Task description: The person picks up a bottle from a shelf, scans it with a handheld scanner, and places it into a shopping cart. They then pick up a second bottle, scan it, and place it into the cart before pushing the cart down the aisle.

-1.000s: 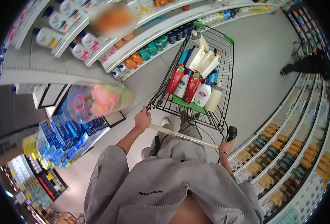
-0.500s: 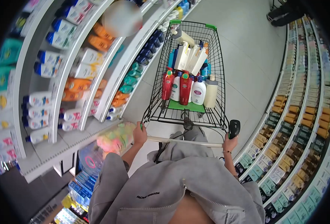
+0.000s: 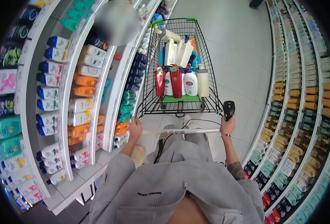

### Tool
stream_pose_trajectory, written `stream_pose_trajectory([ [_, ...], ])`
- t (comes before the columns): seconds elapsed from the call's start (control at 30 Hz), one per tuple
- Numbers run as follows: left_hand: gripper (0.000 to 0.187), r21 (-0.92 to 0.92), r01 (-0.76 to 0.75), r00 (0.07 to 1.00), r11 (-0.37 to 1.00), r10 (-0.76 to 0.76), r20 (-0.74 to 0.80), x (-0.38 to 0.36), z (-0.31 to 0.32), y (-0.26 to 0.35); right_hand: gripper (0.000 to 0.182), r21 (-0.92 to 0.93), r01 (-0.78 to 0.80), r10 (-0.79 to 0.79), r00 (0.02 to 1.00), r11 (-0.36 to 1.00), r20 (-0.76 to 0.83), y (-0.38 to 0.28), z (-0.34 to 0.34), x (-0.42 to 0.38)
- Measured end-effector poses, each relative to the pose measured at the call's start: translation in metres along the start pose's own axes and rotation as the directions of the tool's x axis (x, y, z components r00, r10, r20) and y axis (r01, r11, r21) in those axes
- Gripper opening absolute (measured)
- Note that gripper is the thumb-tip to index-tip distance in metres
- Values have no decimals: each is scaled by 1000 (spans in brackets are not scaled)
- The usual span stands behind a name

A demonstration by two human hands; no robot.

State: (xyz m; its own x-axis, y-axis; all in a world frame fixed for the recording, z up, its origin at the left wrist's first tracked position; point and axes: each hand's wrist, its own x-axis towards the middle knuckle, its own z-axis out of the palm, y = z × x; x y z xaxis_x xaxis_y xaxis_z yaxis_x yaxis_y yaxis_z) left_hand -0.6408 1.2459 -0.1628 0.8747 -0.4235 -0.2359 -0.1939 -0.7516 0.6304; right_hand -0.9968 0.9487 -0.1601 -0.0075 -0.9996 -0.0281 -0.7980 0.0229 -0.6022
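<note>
My left hand [image 3: 135, 128] is closed around the left end of the pale handle bar [image 3: 153, 131] of a shopping cart. At the bar's right end, my right hand [image 3: 227, 126] is wrapped round a black handheld barcode scanner [image 3: 229, 108], whose head sticks up above the fingers. Ahead of both hands is the black wire cart [image 3: 144, 89] with green corners. It carries red bottles [image 3: 176, 82], white bottles [image 3: 190, 84], a cream bottle with a grey base [image 3: 203, 84], white boxes [image 3: 170, 52] and a cream bottle lying tilted [image 3: 168, 35]. A dark cable [image 3: 206, 120] runs beside the bar.
Shelves with white, orange and teal bottles [image 3: 84, 80] stand close on the left. Along the right runs a curved-looking shelf of small boxes [image 3: 280, 128]. Grey tiled floor [image 3: 224, 44] stretches ahead between them. A person's dark shoe [image 3: 255, 3] shows at the top edge.
The cart sits further left and slightly higher in view. Left shelf goods have slid downward, and the colourful bag low on the left is mostly hidden. The other person is almost out of frame.
</note>
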Motion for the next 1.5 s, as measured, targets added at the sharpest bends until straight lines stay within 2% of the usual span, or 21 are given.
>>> stream_pose_trajectory([
  [0.03,18,4,-22,1000,1000,22,0,15,2,14,39,14,-10,10,1000,1000,-15,-8,1,13],
  [0.1,19,16,-16,999,1000,16,28,46,-3,24,42,-41,-55,57,997,998,60,-35,11,31],
  [0.13,22,112,-34,999,993,31,32,65,-2,31,43,-28,-32,34,997,999,66,-41,21,49],
  [0.17,22,122,-61,997,991,56,44,90,-1,41,45,-16,-18,19,998,1000,60,-47,28,69],
  [0.27,23,200,-140,989,970,145,-8,139,13,66,45,44,5,-5,1000,999,12,-69,32,99],
  [0.37,23,175,-105,993,979,111,-26,172,11,100,45,20,80,-78,993,997,-89,-82,45,121],
  [0.43,23,257,-116,990,959,131,-42,199,16,112,45,0,92,-91,986,996,-138,-93,51,131],
  [0.5,25,209,-89,996,974,93,-7,226,20,121,44,53,-135,138,988,989,-66,-106,60,149],
  [0.57,18,109,-186,981,976,191,-34,252,27,128,44,50,-112,116,988,992,-102,-117,73,172],
  [0.6,18,-25,-104,995,994,104,9,250,20,157,44,64,-130,135,987,990,-91,-124,75,182],
  [0.63,18,-24,-100,995,995,101,22,261,23,163,44,74,-151,156,984,986,-80,-131,77,191],
  [0.7,17,-173,-139,990,975,136,-29,284,31,176,43,49,-158,162,982,986,-94,-144,83,210],
  [0.77,14,-78,-116,993,990,118,18,302,28,205,43,11,-160,160,982,987,-103,-155,86,228],
  [0.97,15,-109,-94,992,990,103,75,372,35,253,42,20,-185,186,979,983,-87,-190,106,287],
  [1.1,17,-150,-112,991,982,121,54,414,40,289,41,28,-180,182,976,983,-116,-217,116,322],
  [1.23,20,-17,-207,975,978,207,84,461,48,300,42,14,-228,228,969,974,-92,-238,125,352],
  [1.27,22,125,-296,955,947,292,48,480,56,290,43,8,-234,234,970,972,-60,-243,125,359],
  [1.3,22,125,-303,953,945,300,47,487,55,302,43,15,-236,237,969,972,-65,-246,128,368],
  [1.37,27,290,-243,970,926,226,92,498,53,324,42,23,-232,233,971,972,-56,-251,134,378],
  [1.43,28,322,-249,968,913,225,108,516,54,336,43,55,-264,265,964,963,-22,-264,133,388],
  [1.5,28,391,-225,974,892,200,103,530,56,350,43,127,-217,222,975,968,-23,-267,142,398],
])
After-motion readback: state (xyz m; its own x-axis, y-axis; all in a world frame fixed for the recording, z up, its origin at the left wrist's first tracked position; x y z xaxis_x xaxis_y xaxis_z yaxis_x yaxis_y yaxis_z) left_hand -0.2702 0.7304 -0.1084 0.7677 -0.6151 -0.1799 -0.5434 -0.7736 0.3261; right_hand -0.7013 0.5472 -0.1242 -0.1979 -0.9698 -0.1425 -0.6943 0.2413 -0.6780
